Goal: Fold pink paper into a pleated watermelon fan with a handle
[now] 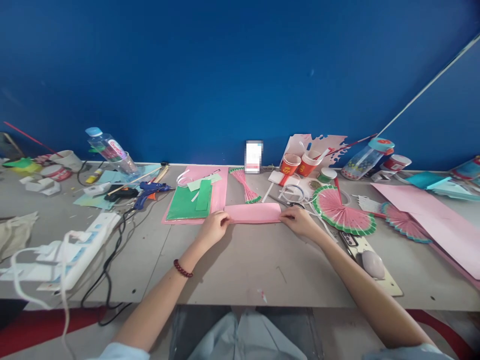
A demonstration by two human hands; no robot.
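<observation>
A pink paper strip [255, 213] stretches between my two hands above the grey table. My left hand [214, 226] pinches its left end, fingers closed. At the opposite end my right hand [298, 220] grips the paper between thumb and fingers. Left of the strip lies a green paper stack [182, 207] on pink sheets [221, 185], with a narrow green strip [203, 195] on top. Just behind the held paper is a pleated pink and green paper piece [245, 185]. Beyond my right hand rests a watermelon-coloured paper fan [347, 212], and scissors [296, 205] lie close to that hand.
Red paper cups [290, 167] stand at the back, near a clear plastic jar [365, 162]. On the left are a blue glue gun [152, 190], a bottle [108, 145] and a white power strip [90, 245] with cables. A mouse [373, 265] and pink sheets [431, 225] lie right.
</observation>
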